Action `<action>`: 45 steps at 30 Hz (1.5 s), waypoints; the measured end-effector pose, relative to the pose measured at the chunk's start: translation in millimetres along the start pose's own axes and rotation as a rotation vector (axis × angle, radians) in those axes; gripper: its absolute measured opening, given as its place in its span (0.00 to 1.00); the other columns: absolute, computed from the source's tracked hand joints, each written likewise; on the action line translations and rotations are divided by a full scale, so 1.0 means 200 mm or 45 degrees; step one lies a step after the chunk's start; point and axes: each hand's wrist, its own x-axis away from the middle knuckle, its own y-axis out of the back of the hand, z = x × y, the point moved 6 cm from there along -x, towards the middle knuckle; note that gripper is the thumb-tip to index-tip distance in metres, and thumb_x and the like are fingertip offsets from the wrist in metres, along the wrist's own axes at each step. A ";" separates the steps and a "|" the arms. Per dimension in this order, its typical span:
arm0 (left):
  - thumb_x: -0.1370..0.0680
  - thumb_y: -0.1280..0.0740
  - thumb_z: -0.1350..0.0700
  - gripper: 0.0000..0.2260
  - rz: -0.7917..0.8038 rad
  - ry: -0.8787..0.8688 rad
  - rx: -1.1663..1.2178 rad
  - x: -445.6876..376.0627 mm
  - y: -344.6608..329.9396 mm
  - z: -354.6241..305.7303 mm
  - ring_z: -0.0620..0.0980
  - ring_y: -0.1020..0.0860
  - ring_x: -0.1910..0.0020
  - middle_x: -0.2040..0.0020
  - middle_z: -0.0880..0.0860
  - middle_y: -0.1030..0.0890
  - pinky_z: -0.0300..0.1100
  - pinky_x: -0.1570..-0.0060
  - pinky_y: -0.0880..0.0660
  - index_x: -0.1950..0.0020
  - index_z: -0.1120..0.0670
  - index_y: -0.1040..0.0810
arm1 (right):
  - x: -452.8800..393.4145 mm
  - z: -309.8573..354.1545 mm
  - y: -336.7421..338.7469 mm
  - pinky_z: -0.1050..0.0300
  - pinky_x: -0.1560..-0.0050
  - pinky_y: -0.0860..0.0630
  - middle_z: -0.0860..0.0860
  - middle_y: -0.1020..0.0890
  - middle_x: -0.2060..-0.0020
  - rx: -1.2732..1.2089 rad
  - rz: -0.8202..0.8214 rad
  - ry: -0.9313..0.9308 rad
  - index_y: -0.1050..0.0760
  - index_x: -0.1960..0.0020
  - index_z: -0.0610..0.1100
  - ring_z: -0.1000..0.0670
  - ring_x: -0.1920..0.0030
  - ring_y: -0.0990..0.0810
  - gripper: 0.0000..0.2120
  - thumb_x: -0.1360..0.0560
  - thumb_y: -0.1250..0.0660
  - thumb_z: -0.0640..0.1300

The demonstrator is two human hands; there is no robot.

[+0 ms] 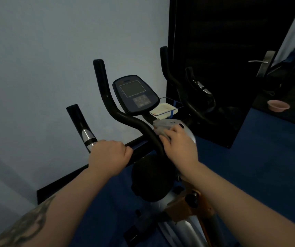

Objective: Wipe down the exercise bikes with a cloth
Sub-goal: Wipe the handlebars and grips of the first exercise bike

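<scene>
Blue floor (pixel 261 168), pale wall (pixel 36 68), black mirror panel (pixel 232 32).

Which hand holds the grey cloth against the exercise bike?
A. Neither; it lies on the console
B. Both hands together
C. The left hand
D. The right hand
D: the right hand presses the cloth at the handlebar's centre, while the left hand grips the bar bare.

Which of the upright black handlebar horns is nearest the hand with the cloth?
The left horn; its stem curves down beside the right hand holding the cloth.
</scene>
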 end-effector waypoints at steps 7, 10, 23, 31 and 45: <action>0.42 0.22 0.64 0.29 0.052 0.016 0.006 0.00 0.00 0.00 0.47 0.47 0.80 0.79 0.49 0.44 0.33 0.71 0.53 0.73 0.55 0.46 | -0.16 0.04 0.02 0.50 0.51 0.25 0.49 0.30 0.41 0.309 0.153 -0.069 0.23 0.38 0.46 0.47 0.47 0.24 0.13 0.20 0.40 0.47; 0.42 0.21 0.64 0.33 0.006 0.055 0.076 0.01 -0.02 0.02 0.47 0.47 0.81 0.80 0.47 0.45 0.33 0.72 0.53 0.73 0.53 0.49 | -0.03 0.03 0.00 0.54 0.55 0.27 0.50 0.29 0.43 0.134 0.086 -0.099 0.22 0.40 0.52 0.50 0.49 0.25 0.12 0.19 0.40 0.49; 0.22 0.40 0.49 0.22 0.144 0.371 0.227 -0.01 -0.07 0.07 0.51 0.33 0.72 0.76 0.48 0.39 0.38 0.75 0.50 0.73 0.49 0.43 | -0.04 -0.04 0.00 0.54 0.61 0.29 0.47 0.21 0.67 -0.729 0.189 -0.346 0.23 0.61 0.41 0.50 0.64 0.22 0.16 0.20 0.38 0.48; 0.36 0.26 0.59 0.31 0.082 0.239 0.109 0.00 -0.02 0.04 0.46 0.50 0.82 0.78 0.44 0.52 0.33 0.71 0.58 0.75 0.51 0.53 | 0.25 -0.07 0.01 0.74 0.43 0.33 0.52 0.28 0.47 -0.835 0.158 0.035 0.23 0.36 0.50 0.65 0.47 0.29 0.18 0.25 0.31 0.39; 0.33 0.72 0.51 0.32 0.179 0.218 0.031 0.00 -0.08 0.01 0.50 0.34 0.70 0.68 0.50 0.30 0.43 0.71 0.48 0.63 0.55 0.27 | 0.09 0.00 0.01 0.69 0.47 0.29 0.58 0.30 0.50 -0.559 0.193 0.118 0.22 0.39 0.53 0.63 0.49 0.29 0.17 0.26 0.29 0.42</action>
